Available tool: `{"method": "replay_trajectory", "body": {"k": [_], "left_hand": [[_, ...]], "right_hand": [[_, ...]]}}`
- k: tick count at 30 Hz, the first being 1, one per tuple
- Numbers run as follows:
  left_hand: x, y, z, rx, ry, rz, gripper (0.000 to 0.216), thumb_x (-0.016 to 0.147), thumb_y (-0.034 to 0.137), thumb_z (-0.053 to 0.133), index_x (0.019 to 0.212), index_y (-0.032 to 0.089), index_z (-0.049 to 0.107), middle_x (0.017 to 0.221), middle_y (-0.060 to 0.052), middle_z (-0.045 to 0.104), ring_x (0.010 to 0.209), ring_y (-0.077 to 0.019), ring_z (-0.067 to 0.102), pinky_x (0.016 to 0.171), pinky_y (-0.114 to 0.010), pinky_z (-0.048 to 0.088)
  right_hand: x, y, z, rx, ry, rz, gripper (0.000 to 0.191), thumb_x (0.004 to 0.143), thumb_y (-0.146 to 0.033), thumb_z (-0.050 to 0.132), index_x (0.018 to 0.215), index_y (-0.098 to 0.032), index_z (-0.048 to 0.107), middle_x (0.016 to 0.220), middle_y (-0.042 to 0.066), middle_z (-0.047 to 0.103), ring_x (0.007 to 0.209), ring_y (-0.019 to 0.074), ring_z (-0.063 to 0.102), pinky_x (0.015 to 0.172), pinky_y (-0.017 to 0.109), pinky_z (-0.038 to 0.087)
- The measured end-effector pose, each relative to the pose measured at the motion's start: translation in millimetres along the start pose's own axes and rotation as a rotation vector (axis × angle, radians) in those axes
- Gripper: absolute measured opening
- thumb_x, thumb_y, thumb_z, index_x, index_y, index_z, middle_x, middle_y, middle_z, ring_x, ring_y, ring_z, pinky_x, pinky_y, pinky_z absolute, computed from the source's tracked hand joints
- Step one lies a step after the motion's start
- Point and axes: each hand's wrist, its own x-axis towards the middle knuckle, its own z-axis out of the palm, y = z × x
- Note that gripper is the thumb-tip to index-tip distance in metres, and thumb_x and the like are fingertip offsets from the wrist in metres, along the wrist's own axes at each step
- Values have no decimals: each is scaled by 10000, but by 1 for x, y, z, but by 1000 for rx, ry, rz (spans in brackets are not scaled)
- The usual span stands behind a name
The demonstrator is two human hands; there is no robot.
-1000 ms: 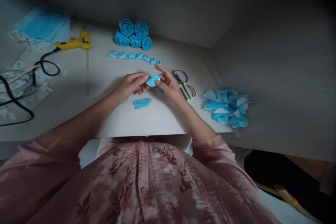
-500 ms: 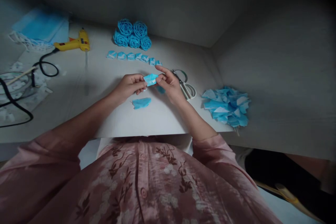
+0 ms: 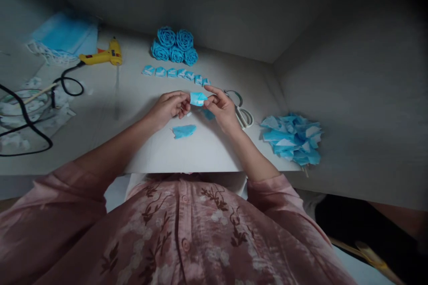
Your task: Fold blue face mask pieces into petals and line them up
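Observation:
A small folded piece of light blue mask fabric (image 3: 198, 99) is held up between my hands, just above the table. My right hand (image 3: 222, 109) pinches its right end between thumb and fingers, with the index finger raised. At the left edge, the curled fingers of my left hand (image 3: 173, 106) close on the piece. Below them a loose blue fabric piece (image 3: 184, 131) lies flat on the table. Another blue scrap (image 3: 209, 114) sits partly hidden beneath my right hand. Beyond my hands runs a row of several folded blue petals (image 3: 172, 72).
Several blue fabric roses (image 3: 176, 54) are stacked at the back. White-handled scissors (image 3: 245, 118) lie beside my right hand. A ruffled blue fabric bunch (image 3: 292, 139) is at the right edge. Leftward are a yellow glue gun (image 3: 102, 56), its black cord (image 3: 25, 115) and blue masks (image 3: 67, 35).
The whole view has shifted slightly, so things appear a little further right. The folded piece has turned a bit between my fingers, and my left fingers have curled in more at its edge.

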Motion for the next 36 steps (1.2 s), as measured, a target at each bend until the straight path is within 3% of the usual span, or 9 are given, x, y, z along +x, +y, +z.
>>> {"method": "replay_trajectory", "body": {"k": [6,13,24,29,36], "left_hand": [[4,-8,-1,120,0,54,360,810,357,794,1096,169,684,825,-10,663,655,-112,584,562,-234,423],[4,-10,-3,135,-28,163,717,753,284,805,1420,211,552,913,16,635,811,-140,630,700,-265,467],[4,-13,-3,113,-48,175,704,708,179,777,1373,228,552,780,58,591,716,-136,604,725,-270,445],[6,-13,-5,108,-37,197,713,673,172,773,1351,221,559,779,63,590,707,-127,583,703,-260,433],[8,-16,-4,94,-40,197,725,674,182,773,1364,216,554,783,64,615,710,-122,602,702,-257,449]], "right_hand": [[-4,-1,10,36,-57,-79,588,858,-597,824,1320,-266,672,844,-25,649,752,138,570,773,317,527],[-7,-2,16,-44,-79,-79,639,854,-631,793,1356,-262,651,849,-24,652,790,155,606,851,348,557],[-11,-7,16,-156,-141,-97,522,914,-499,735,1366,-247,660,892,-4,709,848,176,654,917,368,561],[-7,-4,7,-79,-167,-67,576,919,-569,719,1393,-251,638,1011,31,760,918,187,690,921,369,550],[-5,-4,7,-32,-177,-19,661,843,-658,793,1361,-268,664,958,13,712,856,170,648,853,347,545]]}}
